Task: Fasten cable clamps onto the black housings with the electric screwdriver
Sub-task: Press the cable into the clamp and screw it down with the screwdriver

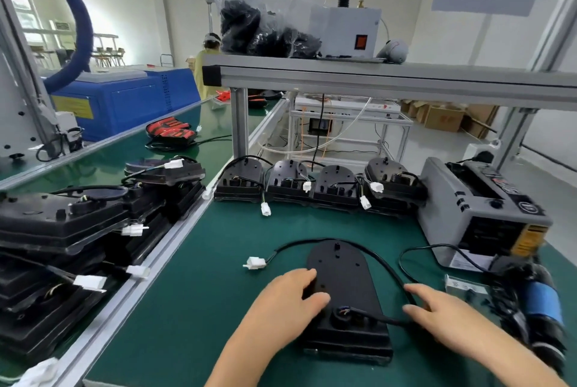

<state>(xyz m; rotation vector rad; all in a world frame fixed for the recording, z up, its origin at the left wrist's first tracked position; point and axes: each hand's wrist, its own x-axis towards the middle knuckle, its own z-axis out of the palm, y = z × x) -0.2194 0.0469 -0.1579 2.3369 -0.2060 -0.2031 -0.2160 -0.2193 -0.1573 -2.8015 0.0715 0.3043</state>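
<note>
Centrally, round-topped matte black housing (341, 268)

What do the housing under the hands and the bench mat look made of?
Housing: likely moulded plastic, matte black, with formed holes and rounded edges. Bench mat: looks like rubber or vinyl, dark green, smooth with a faint sheen.

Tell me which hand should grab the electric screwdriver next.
Right, probably. The right hand lies beside the blue-banded black electric screwdriver on the green mat's right side; the left hand rests on the flat black plastic housing, farther away.
</note>
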